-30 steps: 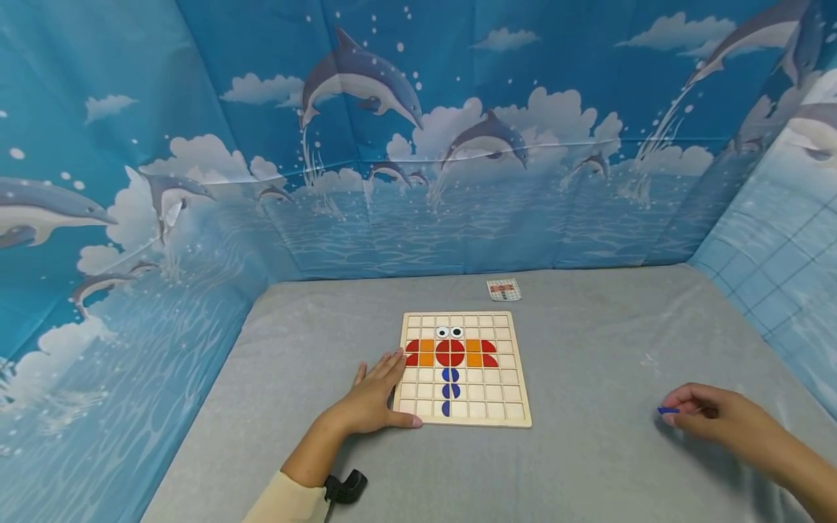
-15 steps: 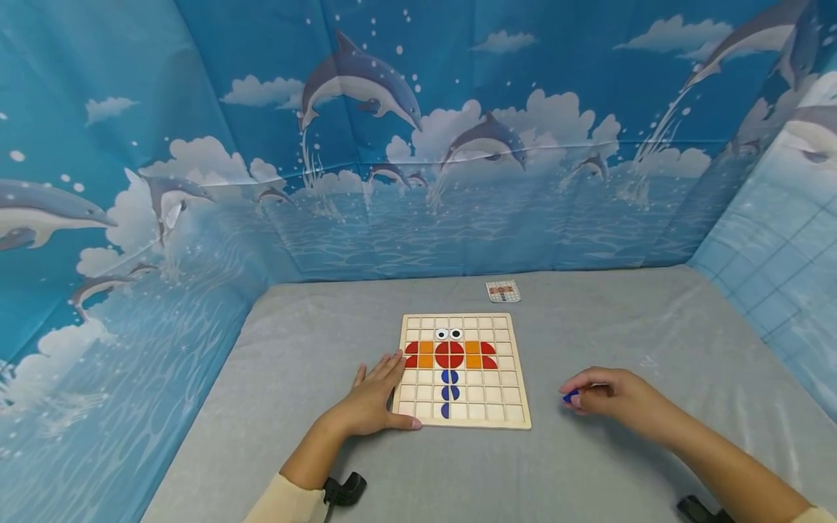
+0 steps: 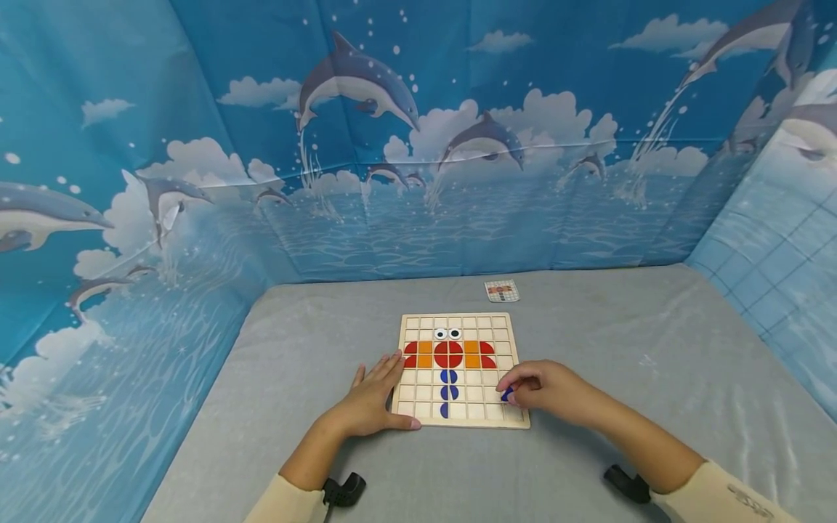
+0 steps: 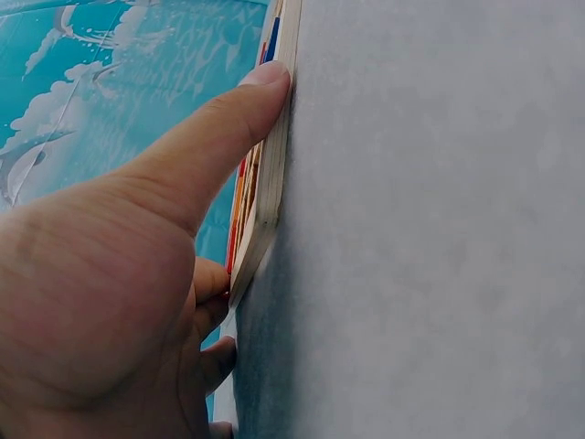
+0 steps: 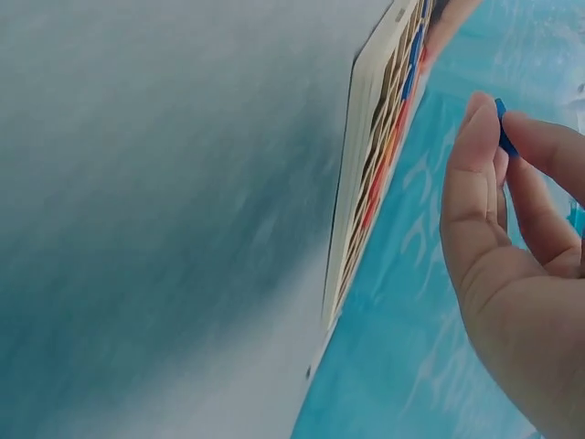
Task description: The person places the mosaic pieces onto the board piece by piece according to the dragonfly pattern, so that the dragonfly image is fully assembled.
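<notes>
A square wooden grid board (image 3: 484, 411) lies on the table, with red, orange and blue tiles and two round eye pieces set in its cells. My left hand (image 3: 371, 401) rests along the board's left side, fingers stretched and spread. Its thumb touches the front edge near the left corner, as the left wrist view also shows. Over the board's right part, my right hand (image 3: 549, 391) pinches a small blue tile (image 3: 506, 394) between thumb and fingertips. In the right wrist view the blue tile (image 5: 505, 133) appears edge-on, its outline mostly covered by fingers.
Behind the board lies a small picture card (image 3: 502, 291) with a similar pattern. A grey cloth (image 3: 314, 319) covers the table. Dolphin-print curtains (image 3: 418, 181) close off the back and sides. Black wrist devices (image 3: 345, 489) show at both sleeves.
My right hand has moved left from the table's right side to above the board's right part, carrying the blue tile. The left hand stays at the board's edge.
</notes>
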`<action>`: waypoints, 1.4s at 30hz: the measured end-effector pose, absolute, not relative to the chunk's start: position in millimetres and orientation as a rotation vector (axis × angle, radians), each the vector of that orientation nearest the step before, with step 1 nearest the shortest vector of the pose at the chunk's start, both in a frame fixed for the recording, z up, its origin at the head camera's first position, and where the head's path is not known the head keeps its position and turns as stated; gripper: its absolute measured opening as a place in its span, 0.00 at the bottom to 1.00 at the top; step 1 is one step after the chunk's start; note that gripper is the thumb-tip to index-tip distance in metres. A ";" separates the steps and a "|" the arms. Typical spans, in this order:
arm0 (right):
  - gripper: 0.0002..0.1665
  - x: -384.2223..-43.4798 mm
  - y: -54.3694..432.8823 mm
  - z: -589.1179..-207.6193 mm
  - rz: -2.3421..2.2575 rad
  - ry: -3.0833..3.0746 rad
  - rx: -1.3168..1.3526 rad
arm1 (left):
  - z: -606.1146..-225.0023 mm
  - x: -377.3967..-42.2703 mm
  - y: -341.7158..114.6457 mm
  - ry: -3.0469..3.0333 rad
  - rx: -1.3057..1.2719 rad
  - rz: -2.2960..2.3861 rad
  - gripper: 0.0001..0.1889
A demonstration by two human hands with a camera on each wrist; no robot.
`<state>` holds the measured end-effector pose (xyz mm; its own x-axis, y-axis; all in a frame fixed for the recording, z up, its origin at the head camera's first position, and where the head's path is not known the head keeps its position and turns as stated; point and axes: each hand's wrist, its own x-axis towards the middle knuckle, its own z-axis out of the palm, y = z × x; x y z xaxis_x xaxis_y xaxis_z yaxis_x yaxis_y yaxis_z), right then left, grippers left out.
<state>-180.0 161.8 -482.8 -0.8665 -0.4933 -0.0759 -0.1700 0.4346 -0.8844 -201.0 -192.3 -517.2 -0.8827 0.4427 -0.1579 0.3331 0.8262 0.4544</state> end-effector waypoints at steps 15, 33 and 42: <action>0.10 -193.6 118.4 -490.1 -1.438 2.305 -0.596 | -515.0 -200.5 -191.9 2.751 0.592 0.615 0.63; 0.06 -196.7 80.7 -502.1 -1.194 2.527 -0.708 | -517.2 -200.5 -193.7 2.750 0.593 0.615 0.63; 0.09 -198.9 72.1 -502.6 -1.120 2.596 -0.671 | -516.5 -200.4 -193.6 2.759 0.609 0.601 0.63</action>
